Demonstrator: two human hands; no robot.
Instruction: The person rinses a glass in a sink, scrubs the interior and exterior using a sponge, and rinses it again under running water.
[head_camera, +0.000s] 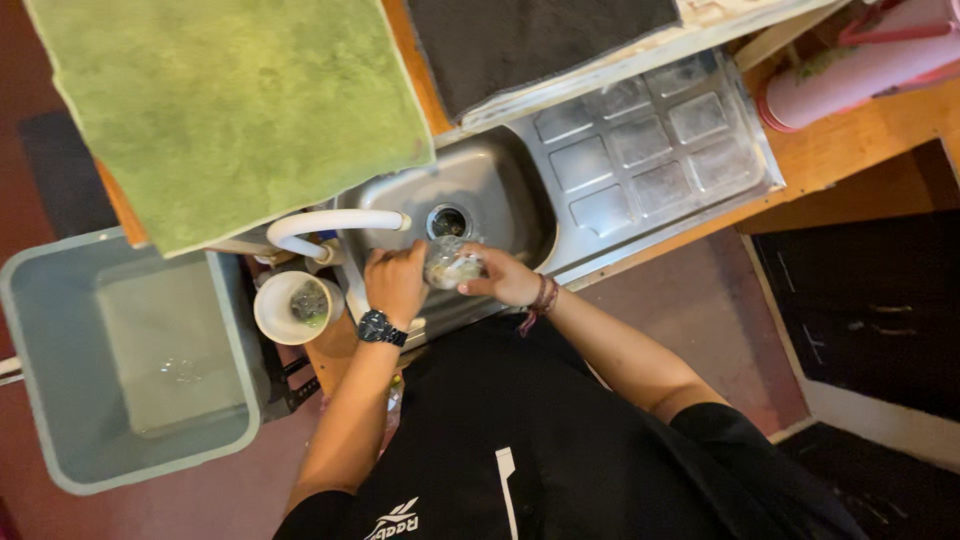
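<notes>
From the head camera I look straight down at a steel sink (500, 195) that sits in a wooden counter (850, 140). Both hands meet over the near edge of the basin. The right hand (508, 277) wraps its fingers around a clear glass (450, 262), which lies tilted between the two hands, just below the drain hole (447, 221). The left hand (397, 280) is closed against the other end of the same glass; I cannot tell if its fingers go inside the glass or only press on it. This left wrist carries a dark wristwatch (381, 328), and the right wrist carries thin bracelets (542, 298). A white curved tap (330, 222) reaches over the basin, and its end is just beside the left hand. Near the left forearm stands a white cup (297, 306) with something small and greenish inside. Further to that side there is a grey plastic tub (120, 360) with a little water on its bottom. A green cloth (235, 110) hangs over the counter above the tap, and a dark cloth (530, 40) lies beside it. The ribbed draining board (650, 140) of the sink is on the far side of the right arm, and a pink container (860, 70) lies on the counter well apart from the hands.
</notes>
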